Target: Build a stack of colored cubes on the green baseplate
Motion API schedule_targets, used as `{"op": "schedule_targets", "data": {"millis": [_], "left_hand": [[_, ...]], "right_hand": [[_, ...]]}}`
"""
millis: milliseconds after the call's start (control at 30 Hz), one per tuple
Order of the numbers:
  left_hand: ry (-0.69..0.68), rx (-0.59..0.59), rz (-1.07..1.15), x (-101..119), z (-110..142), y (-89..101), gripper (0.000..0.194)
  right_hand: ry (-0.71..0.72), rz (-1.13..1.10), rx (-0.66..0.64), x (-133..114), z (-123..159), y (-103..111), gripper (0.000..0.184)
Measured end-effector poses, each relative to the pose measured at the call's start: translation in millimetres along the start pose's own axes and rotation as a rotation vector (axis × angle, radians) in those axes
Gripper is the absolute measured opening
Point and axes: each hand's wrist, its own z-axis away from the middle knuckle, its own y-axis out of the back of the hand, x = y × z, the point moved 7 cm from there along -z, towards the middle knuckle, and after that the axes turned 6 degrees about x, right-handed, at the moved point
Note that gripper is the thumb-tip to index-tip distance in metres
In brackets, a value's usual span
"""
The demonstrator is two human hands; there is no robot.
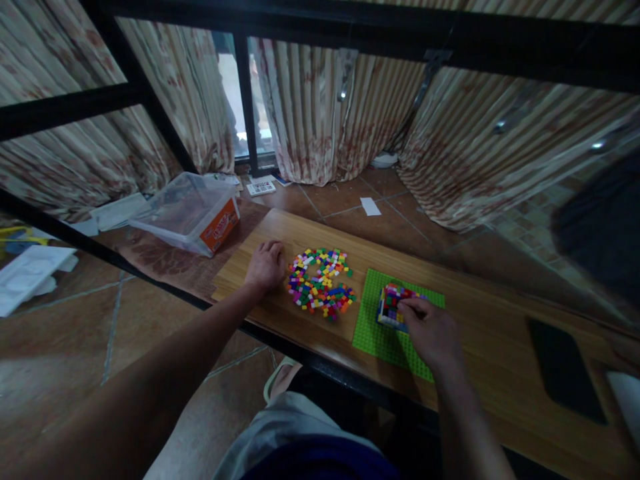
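Note:
A pile of small coloured bricks (323,283) lies on the wooden table (490,333). My left hand (266,265) rests on the table just left of the pile, fingers curled into a loose fist. To the right lies a green baseplate (375,333) with a small multicoloured brick build (391,303) on it. My right hand (431,330) is on the build, its fingers pinched on a brick at the top.
A clear plastic box (189,212) with an orange label stands on the floor beyond the table's left end. A dark phone (564,370) lies on the table at the right. Striped curtains (320,113) and black frame bars (350,27) close off the back.

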Motion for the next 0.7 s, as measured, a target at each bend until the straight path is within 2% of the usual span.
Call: {"op": "schedule_targets", "data": {"millis": [133,333,700], "left_hand": [[0.018,-0.003,0.023,0.0,-0.2,0.6,0.027],[0.016,0.0,0.011,-0.3,0.2,0.5,0.029],[0.004,-0.014,-0.016,0.9,0.8,0.0,0.027]], "right_hand": [[0.005,-0.032,0.042,-2.5,-3.5,1.7,0.033],[0.047,-0.044,0.039,-5.0,-5.7,-7.6,0.031],[0.029,-0.076,0.071,-2.9,-1.7,-11.6,0.03]]}}
